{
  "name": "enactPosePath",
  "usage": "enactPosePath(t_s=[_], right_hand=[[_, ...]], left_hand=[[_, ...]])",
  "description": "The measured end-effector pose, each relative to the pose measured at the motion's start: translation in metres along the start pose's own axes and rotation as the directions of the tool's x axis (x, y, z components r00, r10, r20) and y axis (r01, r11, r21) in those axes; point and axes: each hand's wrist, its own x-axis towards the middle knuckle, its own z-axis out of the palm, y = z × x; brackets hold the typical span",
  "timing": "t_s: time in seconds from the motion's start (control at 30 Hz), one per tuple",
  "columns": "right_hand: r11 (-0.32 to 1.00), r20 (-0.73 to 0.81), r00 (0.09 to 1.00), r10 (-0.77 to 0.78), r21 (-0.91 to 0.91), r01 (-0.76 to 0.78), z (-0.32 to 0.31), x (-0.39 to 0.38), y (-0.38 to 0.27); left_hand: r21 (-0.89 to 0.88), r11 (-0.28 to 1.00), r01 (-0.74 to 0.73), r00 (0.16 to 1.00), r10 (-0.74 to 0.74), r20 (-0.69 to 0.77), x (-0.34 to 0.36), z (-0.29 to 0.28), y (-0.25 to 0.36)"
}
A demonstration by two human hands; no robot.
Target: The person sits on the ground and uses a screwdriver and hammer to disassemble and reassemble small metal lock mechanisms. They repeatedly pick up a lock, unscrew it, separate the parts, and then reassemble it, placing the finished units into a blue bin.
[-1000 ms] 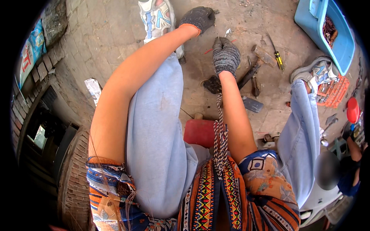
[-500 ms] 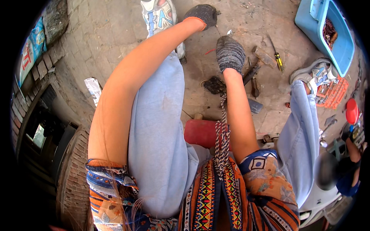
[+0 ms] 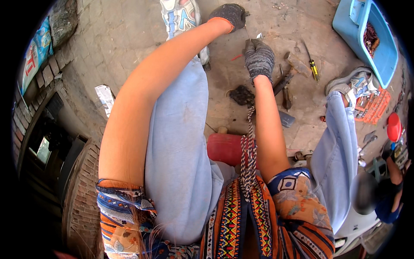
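My left hand (image 3: 230,17), in a dark knit glove with an orange cuff, is closed beside my left shoe (image 3: 179,19); what its fingers hold is hidden. My right hand (image 3: 260,60), in a grey striped knit glove, is closed just nearer to me. A thin wire-like piece (image 3: 247,33) runs up from its fingertips toward the left hand. Close by my right hand on the paving lie a hammer with a wooden block-like head (image 3: 297,64), a screwdriver with a yellow and black handle (image 3: 314,70) and a dark greasy lump (image 3: 241,95).
A blue plastic bin (image 3: 379,64) with reddish coiled material stands at the far right. Below it are an orange tool case (image 3: 374,108) and a red round object (image 3: 393,126). A red seat (image 3: 224,148) shows between my legs. Another person's arm (image 3: 394,172) is at the right edge.
My right hand has shifted slightly, and the thin piece between the two hands now shows more clearly. My left hand stays almost where it was.
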Motion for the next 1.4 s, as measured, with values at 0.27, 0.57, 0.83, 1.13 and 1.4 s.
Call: enactPosePath(t_s=[0.27, 0.57, 0.83, 1.13, 1.4], right_hand=[[0.708, 0.249, 0.954, 0.168, 0.642, -0.293, -0.018, -0.005, 0.003], [0.942, -0.275, 0.949, -0.152, 0.252, 0.224, 0.004, 0.023, 0.003], [0.953, -0.33, 0.934, -0.138, 0.213, 0.216, 0.01, 0.019, 0.001], [0.577, 0.105, 0.98, 0.169, 0.796, -0.185, -0.018, 0.004, -0.019], [0.146, 0.14, 0.948, -0.288, 0.984, -0.101, -0.092, -0.04, -0.078]], left_hand=[[-0.058, 0.998, -0.029, 0.994, 0.023, -0.106, -0.018, 0.0, -0.001], [-0.132, 0.938, -0.32, 0.929, 0.283, -0.239, -0.035, 0.006, -0.018], [-0.041, 0.956, -0.291, 0.916, 0.266, -0.301, -0.043, 0.004, 0.003], [-0.311, 0.86, -0.405, 0.895, 0.304, -0.326, -0.059, -0.03, 0.012], [-0.953, 0.237, -0.187, 0.973, 0.175, -0.147, -0.12, -0.143, 0.05]])
